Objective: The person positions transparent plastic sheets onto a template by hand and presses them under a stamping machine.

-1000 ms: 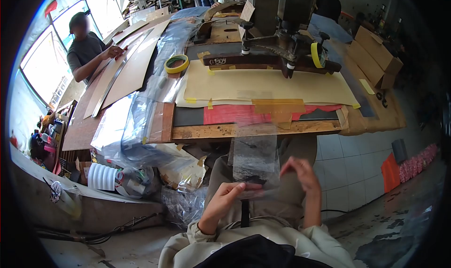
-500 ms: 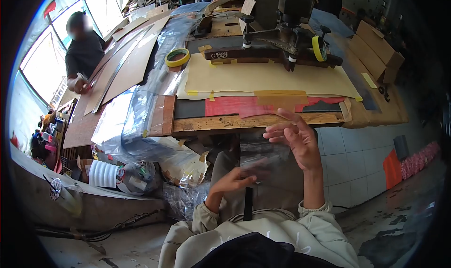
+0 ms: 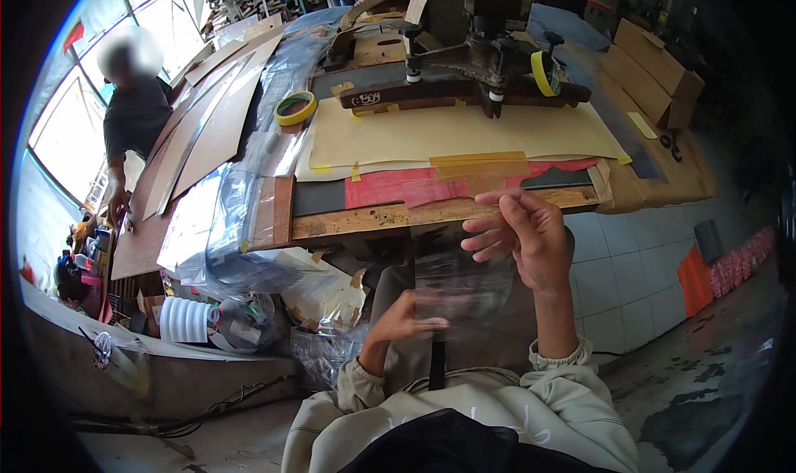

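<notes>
My right hand (image 3: 531, 237) is raised just in front of the table's wooden front edge (image 3: 448, 216). Its lower fingers are spread, and the thumb tip lies close to the index finger; I make out nothing between them. Lower down, over my lap, my left hand (image 3: 402, 317) has fingers smeared by motion, so its grip is unclear. A blurred, see-through patch like clear plastic film (image 3: 473, 286) shows beside it. Above the edge lie a torn red sheet (image 3: 377, 189), a strip of amber tape (image 3: 477, 166) and a large cream sheet (image 3: 390, 137).
A dark clamp bar (image 3: 456, 94) of a press crosses the cream sheet. Yellow tape rolls (image 3: 295, 108) and scissors (image 3: 671, 146) lie about. Brown boards (image 3: 220, 108) and clear plastic (image 3: 195, 224) cover the left. A co-worker (image 3: 133, 112) stands there. A cardboard box (image 3: 651, 71) sits right.
The view has shifted slightly, moving the table leftward in frame. My right thumb and index finger have come closer together. The co-worker's hand has moved lower along the boards.
</notes>
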Motion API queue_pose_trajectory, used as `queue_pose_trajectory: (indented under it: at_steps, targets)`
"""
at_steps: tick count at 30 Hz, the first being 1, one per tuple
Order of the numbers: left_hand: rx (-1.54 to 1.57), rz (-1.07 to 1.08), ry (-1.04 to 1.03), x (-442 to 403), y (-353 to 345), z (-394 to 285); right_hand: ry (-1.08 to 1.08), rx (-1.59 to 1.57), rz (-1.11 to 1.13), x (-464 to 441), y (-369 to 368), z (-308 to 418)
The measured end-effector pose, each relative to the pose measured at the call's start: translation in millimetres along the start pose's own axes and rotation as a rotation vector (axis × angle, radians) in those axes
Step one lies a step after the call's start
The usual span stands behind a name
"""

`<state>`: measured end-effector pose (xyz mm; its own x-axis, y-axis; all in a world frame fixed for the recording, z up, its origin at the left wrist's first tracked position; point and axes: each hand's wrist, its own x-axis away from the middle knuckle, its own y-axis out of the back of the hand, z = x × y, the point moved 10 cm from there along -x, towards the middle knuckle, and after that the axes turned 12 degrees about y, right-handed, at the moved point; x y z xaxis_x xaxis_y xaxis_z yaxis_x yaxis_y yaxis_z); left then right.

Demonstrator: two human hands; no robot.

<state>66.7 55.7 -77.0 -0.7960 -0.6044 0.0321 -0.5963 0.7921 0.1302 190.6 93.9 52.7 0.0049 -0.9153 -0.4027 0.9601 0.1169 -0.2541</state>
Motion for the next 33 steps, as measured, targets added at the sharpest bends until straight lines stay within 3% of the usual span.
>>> queue_pose_trajectory:
  at_steps: [3, 9, 12, 15, 18, 24, 27, 31, 33]
  targets:
    - [0.314, 0.045, 0.098, -2, -1, 23, 0.001, -0.021, 0.054, 1, -4, 2]
    - [0.397, 0.043, 0.226, 1, -3, 32, 0.028, 0.006, -0.008, 1, 1, 2]
    - [0.601, 0.067, 0.11, 10, -6, 28, -0.027, -0.001, 0.047, 5, -5, -2]
    - [0.343, 0.16, -0.031, 15, -14, -26, 0.075, 0.22, -0.01, 4, 1, 3]
    - [0.064, 0.117, -0.124, 17, -20, -42, 0.378, 0.744, 0.009, 10, 0, 36]
    - [-0.083, -0.122, -0.233, 0, -26, -59, 0.521, 0.857, -0.035, 44, 8, 43]
    - [-0.035, -0.138, -0.09, -13, -20, -48, 0.412, 0.909, -0.133, 46, 26, 32]
    - [0.402, -0.144, -0.172, -13, 6, -61, 0.514, 0.999, -0.367, 61, 55, 36]
    - [0.539, -0.147, -0.126, -12, 17, -58, 0.74, 1.137, -0.239, 77, 29, 53]
